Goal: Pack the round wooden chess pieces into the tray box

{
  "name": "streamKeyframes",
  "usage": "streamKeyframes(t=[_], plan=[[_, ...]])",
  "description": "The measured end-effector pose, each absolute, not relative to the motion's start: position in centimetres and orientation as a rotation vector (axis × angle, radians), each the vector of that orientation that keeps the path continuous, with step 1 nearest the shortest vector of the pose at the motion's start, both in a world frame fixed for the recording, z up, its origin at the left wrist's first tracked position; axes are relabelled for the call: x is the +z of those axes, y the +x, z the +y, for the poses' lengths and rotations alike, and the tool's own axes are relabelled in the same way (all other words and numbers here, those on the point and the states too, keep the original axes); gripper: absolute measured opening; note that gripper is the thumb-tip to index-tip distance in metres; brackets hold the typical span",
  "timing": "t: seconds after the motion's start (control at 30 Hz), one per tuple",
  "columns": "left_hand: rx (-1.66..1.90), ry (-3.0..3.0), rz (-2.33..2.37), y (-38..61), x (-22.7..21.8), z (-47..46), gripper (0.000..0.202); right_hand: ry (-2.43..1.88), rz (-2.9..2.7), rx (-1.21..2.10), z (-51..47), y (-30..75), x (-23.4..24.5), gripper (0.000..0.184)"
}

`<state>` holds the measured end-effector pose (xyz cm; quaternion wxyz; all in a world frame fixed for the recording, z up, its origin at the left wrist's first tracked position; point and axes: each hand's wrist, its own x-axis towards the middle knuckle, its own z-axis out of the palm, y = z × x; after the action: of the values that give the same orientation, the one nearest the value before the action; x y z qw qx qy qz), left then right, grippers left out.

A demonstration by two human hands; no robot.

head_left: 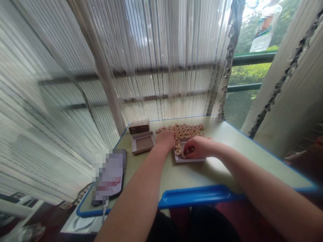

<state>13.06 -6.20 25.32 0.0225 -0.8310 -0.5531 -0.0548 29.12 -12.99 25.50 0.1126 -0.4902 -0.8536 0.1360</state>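
So we've got a shallow white tray [191, 160] with a column of three round wooden discs [178, 147] along its 9 o'clock side. Our right hand [198, 148] is curled over the tray with its fingertips down by the lowest disc, and we can't tell if it's actually pinching it. At the tray's 12 o'clock is a loose pile of discs [183, 129], too many to count. Our left hand [165, 138] rests knuckles-up at the pile's edge, grip unclear. At its 9 o'clock are two cardboard boxes, one open and empty [143, 143], one brown and closed [139, 127].
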Motion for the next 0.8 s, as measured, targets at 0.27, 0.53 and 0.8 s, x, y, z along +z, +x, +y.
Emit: streamKeyframes(t=[0.27,0.53,0.8], plan=[[-0.181,-2.582,-1.715,13.1,25.4,-6.2,0.028,-1.404,-2.467,0.192,-12.9,28.8,25.4,0.021],[-0.164,-2.597,-1.747,13.3,25.5,-6.3,0.030,-1.416,-2.467,0.167,-12.5,29.1,24.7,0.013],[-0.187,-2.589,-1.727,13.4,25.5,-6.3,0.028,-1.163,-2.445,0.120,-12.4,28.5,24.4,0.021]])
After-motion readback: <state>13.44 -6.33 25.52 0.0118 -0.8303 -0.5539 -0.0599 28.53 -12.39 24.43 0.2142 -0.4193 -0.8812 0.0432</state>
